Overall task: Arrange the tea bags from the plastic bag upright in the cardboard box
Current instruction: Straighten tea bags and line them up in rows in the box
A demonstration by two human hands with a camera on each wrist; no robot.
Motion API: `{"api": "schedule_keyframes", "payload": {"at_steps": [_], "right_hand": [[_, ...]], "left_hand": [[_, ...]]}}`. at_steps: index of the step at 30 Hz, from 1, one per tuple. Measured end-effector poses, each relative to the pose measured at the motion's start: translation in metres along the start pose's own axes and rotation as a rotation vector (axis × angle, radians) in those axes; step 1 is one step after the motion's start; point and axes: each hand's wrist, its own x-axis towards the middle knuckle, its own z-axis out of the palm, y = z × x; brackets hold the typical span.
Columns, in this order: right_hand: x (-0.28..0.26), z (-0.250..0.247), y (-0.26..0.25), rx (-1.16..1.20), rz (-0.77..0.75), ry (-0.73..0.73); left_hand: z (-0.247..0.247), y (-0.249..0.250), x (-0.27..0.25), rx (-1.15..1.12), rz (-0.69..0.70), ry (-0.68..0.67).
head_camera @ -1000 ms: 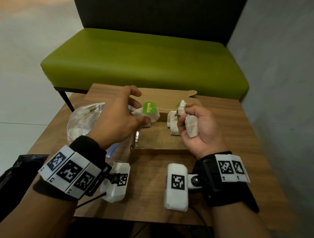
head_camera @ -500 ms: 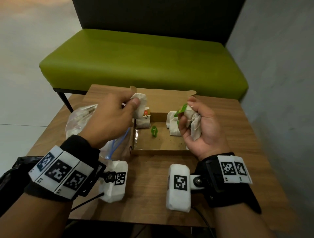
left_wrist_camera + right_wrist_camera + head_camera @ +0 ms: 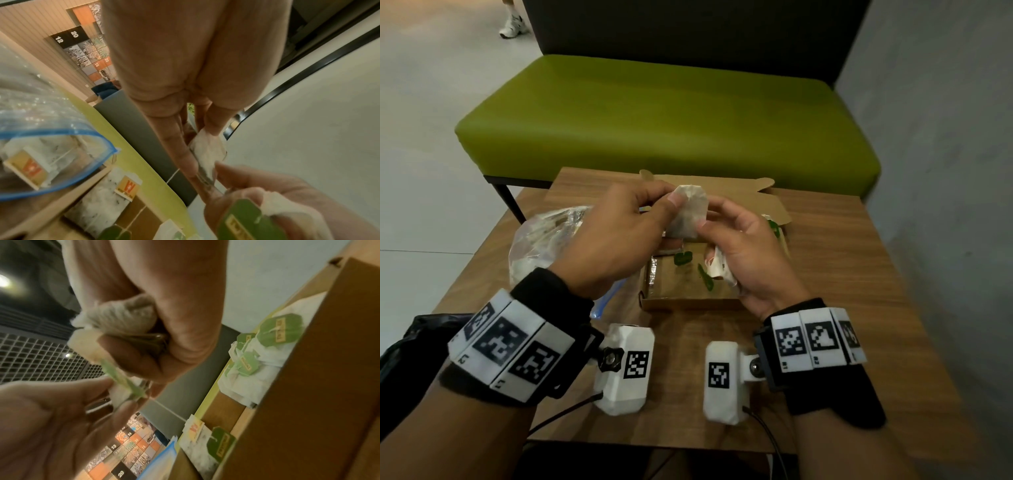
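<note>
Head view: one tea bag [image 3: 687,211] is held up between both hands, above the far part of the cardboard box [image 3: 690,298].
Left grip: the left hand [image 3: 613,240] is closed on the tea bag, the thumb pressed on its near face and the fingers curled behind its upper left edge.
Right grip: the right hand [image 3: 748,253] is closed as well; its fingertip touches the lower right edge of the same tea bag, and a bundle of further tea bags [image 3: 719,267] is clamped in the palm by the curled lower fingers.
Left wrist view: the pinched tea bag [image 3: 207,151] is seen edge-on between thumb and fingers, with a green tag [image 3: 244,222] showing at the right hand's bundle just below it.
Right wrist view: a crumpled tea bag [image 3: 123,316] is seen wedged in the palm, and a green tag [image 3: 121,378] is caught between the fingertips of the two hands.
Box: it lies open on the table [image 3: 859,274] directly under both grips; white bags with green tags [image 3: 257,353] are packed at its right end, beyond the right grip, and a bag with an orange tag [image 3: 195,428] is seen at its left end.
Loose tags: two green tags [image 3: 683,257] lie on the box floor below the grips.
Plastic bag: the plastic bag [image 3: 541,236] lies on the table to the left of the left grip, with bags visible inside.
</note>
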Motion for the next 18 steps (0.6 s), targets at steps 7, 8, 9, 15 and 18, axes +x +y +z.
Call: {"api": "schedule_keyframes", "payload": {"at_steps": [7,8,9,15,18], "right_hand": [[-0.001,0.003,0.004,-0.120,0.014,-0.030],[-0.002,0.003,0.003,-0.143,0.009,-0.043],[-0.003,0.003,0.003,-0.155,0.007,-0.051],[-0.002,-0.001,0.009,-0.227,-0.008,-0.065],[-0.001,-0.001,0.010,-0.274,-0.022,-0.019]], "left_hand": [[0.002,0.001,0.001,0.068,0.075,0.080],[0.003,0.002,0.001,0.013,0.061,0.095],[0.005,0.004,0.002,-0.059,0.027,0.108],[0.005,0.001,0.008,-0.127,-0.042,0.165],[0.005,-0.001,0.010,-0.100,-0.038,0.178]]}}
